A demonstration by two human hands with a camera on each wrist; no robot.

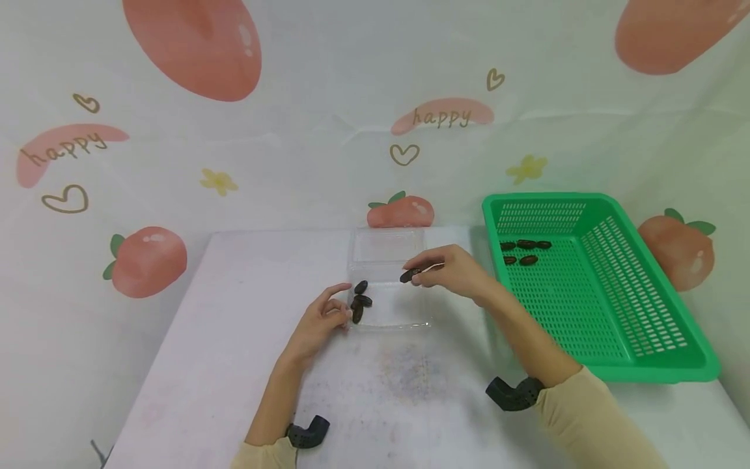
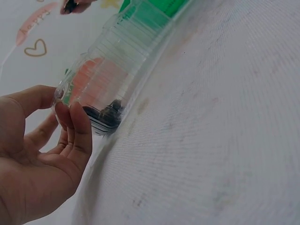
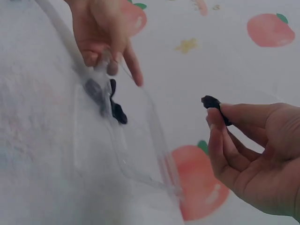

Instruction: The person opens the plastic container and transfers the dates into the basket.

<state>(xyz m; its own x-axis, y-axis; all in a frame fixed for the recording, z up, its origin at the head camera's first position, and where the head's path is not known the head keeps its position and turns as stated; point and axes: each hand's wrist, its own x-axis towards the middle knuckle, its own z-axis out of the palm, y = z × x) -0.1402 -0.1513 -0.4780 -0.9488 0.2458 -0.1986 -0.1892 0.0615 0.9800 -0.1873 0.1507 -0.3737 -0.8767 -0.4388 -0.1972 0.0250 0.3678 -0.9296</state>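
Observation:
My right hand point(image 1: 454, 272) pinches a dark brown date point(image 1: 408, 275) between thumb and fingertips, above the right side of a clear plastic box point(image 1: 401, 306). The box stands with its hinged lid point(image 1: 388, 246) folded back. A few dates point(image 1: 363, 301) lie together along the left side inside it. At that side, my left hand point(image 1: 316, 322) grips the box's rim between thumb and fingers, as the left wrist view shows. In the right wrist view, the held date point(image 3: 213, 103) is well apart from the box.
A green slotted basket point(image 1: 662, 372) stands at the right of the white table point(image 1: 246, 326). Several dates point(image 1: 527, 244) lie in its far left corner. Behind the table hangs a fruit-printed cloth point(image 1: 305, 130). Each forearm wears a black wrist mount point(image 1: 512, 394).

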